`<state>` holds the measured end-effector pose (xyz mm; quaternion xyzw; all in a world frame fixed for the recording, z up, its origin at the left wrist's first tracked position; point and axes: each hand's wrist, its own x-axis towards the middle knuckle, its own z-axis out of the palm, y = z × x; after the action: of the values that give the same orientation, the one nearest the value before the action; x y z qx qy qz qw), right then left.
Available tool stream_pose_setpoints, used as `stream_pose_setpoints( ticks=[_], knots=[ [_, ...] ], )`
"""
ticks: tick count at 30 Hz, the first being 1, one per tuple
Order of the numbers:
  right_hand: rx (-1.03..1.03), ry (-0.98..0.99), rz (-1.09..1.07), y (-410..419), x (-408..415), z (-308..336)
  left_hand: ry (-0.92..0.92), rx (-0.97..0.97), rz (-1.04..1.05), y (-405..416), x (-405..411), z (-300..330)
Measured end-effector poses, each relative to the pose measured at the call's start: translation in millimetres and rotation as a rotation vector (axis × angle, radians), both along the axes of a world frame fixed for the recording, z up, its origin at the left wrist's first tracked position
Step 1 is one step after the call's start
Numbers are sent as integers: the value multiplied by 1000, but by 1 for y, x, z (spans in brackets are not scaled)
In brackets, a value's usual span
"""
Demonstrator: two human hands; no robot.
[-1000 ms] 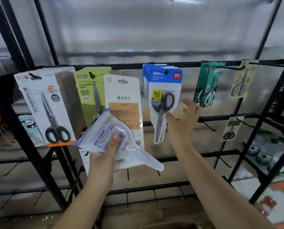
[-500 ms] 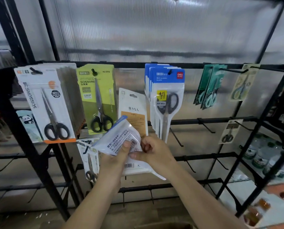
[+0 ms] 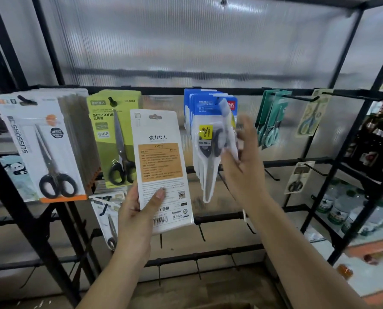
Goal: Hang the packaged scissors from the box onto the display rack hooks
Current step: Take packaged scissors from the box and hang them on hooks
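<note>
My left hand [image 3: 139, 216] grips the lower edge of a white scissors pack with an orange label [image 3: 161, 166], held upright with its back facing me in front of the rack. My right hand [image 3: 244, 170], blurred by motion, holds a blue-topped clear scissors pack [image 3: 228, 128] edge-on, with its top close to the hook that carries the stack of matching blue packs [image 3: 205, 139]. The black top bar of the display rack [image 3: 163, 89] runs across behind them.
A thick stack of white packs [image 3: 41, 143] and green packs [image 3: 114, 134] hang at left, teal packs [image 3: 271, 121] and single packs at right. Lower bars carry bare hooks [image 3: 200, 233]. Bottles [image 3: 342, 210] stand on shelves at right. A cardboard edge [image 3: 219, 306] shows at the bottom.
My right hand took the blue-topped pack out of my left hand and lifted it up to the blue stack. My left hand raised the white pack upright.
</note>
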<state>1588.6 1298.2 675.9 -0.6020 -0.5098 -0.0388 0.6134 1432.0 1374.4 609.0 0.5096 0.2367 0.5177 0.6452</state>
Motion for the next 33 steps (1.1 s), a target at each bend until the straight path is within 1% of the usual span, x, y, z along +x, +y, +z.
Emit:
stream_pose_setpoints(
  ticks=[2,3,5,7,14,17,27,30,33],
  knots=[
    [-176,-234,-235,3,6,17,-12,-12,7,0,0,1],
    [-271,-309,-345,4,8,24,-17,-13,9,0,0,1],
    [-368,-358,-475,6,11,32,-20,-7,24,-1,0,2],
    [-392,-353,-523,10,14,32,-27,-9,36,-2,-1,2],
    [-435,-216,-566,10,18,14,-29,5,74,-1,-8,4],
    [-422,-155,-566,9,18,9,-29,4,60,-1,-11,4],
    [-398,-174,-527,6,19,-3,-19,3,64,-4,-8,3],
    [-424,-186,-516,9,19,-8,-22,4,51,-5,-6,4],
    [-468,-194,-508,12,16,-29,-18,7,27,-6,-6,4]
  ],
)
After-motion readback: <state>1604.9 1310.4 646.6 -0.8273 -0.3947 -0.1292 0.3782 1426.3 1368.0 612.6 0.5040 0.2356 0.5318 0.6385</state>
